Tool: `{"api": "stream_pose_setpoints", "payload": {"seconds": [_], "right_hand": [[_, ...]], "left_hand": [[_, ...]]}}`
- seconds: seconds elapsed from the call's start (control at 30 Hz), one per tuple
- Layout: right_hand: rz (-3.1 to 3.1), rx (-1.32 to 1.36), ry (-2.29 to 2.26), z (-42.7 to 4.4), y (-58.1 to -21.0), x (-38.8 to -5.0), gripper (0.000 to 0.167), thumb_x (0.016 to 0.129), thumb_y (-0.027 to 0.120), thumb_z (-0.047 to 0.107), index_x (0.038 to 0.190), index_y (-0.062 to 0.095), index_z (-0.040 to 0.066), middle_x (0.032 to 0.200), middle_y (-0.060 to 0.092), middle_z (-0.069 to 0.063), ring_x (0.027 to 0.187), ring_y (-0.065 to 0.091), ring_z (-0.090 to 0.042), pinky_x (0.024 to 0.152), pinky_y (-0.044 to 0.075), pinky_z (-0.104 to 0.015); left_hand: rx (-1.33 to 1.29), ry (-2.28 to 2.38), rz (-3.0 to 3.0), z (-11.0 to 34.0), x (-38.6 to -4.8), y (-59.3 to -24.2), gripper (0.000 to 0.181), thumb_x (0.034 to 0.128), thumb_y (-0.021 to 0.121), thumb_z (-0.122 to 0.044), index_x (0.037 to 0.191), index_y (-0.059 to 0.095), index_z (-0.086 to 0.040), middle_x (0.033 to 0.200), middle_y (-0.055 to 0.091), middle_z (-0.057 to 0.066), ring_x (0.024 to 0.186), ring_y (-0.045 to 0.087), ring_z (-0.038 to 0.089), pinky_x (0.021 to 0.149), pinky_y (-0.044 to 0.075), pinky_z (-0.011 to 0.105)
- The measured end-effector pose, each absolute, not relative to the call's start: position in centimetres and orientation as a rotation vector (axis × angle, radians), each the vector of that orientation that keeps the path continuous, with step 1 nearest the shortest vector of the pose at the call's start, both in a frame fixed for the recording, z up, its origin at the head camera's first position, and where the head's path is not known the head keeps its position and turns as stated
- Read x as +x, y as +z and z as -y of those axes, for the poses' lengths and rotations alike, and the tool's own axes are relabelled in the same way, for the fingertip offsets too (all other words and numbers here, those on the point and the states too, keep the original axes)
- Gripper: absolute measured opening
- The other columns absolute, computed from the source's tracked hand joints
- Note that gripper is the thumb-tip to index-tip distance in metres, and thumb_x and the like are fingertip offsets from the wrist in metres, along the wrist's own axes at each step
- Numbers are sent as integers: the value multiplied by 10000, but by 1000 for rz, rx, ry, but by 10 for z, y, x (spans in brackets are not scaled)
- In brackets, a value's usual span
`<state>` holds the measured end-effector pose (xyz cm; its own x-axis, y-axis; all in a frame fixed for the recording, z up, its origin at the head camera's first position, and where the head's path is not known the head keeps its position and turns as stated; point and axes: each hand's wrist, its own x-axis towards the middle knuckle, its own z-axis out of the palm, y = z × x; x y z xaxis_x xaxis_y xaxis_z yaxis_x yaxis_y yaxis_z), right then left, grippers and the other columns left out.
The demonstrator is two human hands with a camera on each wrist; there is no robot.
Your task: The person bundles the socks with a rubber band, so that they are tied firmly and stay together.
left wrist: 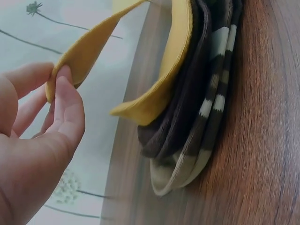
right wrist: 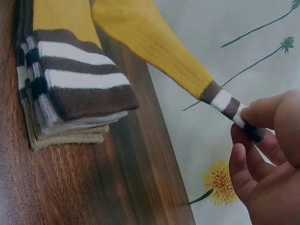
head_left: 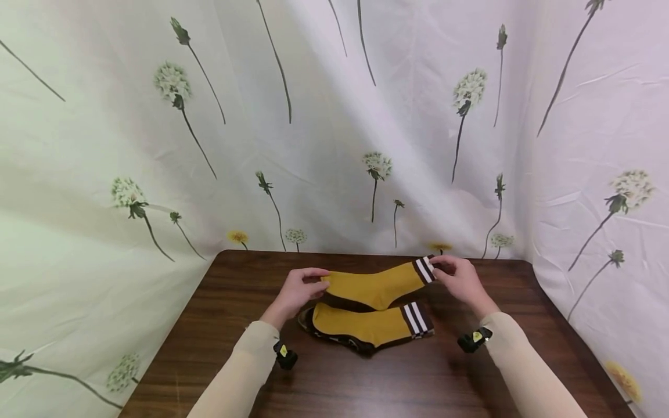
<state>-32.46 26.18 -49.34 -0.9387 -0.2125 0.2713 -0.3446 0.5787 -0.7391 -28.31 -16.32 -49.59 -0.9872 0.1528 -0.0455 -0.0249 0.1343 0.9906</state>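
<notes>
A mustard-yellow sock (head_left: 373, 285) with a brown-and-white striped cuff is stretched between both hands, held above the table. My left hand (head_left: 299, 291) pinches its toe end between thumb and fingers; the left wrist view shows the yellow toe (left wrist: 89, 49) folded in that pinch. My right hand (head_left: 462, 283) pinches the striped cuff (right wrist: 229, 106) at the other end. Just below, a stack of socks (head_left: 366, 326) lies on the table, a matching yellow one on top. In the left wrist view, dark and camouflage-patterned socks (left wrist: 206, 112) show under the yellow one.
The dark wood-grain table (head_left: 360, 383) has its far edge close behind the hands. A white cloth (head_left: 334, 145) printed with dandelions hangs behind and along both sides. Black wrist cameras (head_left: 285, 355) sit on both sleeves.
</notes>
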Motion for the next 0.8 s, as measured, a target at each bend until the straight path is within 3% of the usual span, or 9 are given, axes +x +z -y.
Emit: {"api": "stream_pose_setpoints", "payload": {"seconds": [0.4,0.8], "right_hand": [[2655,506,1380,-263,-487,-312,259,966,769,110,1222,748,74,1077,762,-108,880,696,-202,704,565,-301],[2716,598,1415,-265,-486,-293,233,934,799,108,1155,768,41,1027,754,-85,849,667,-119,715,570,-264]], "left_hand": [[189,1928,-2232,184,-272,-491,385,963,723,16,1344,669,39,1260,650,200,945,691,194,835,617,378],[219,1857,-2191,200,-256,-490,392,967,729,-12,1351,668,39,1446,586,253,987,725,209,900,605,481]]}}
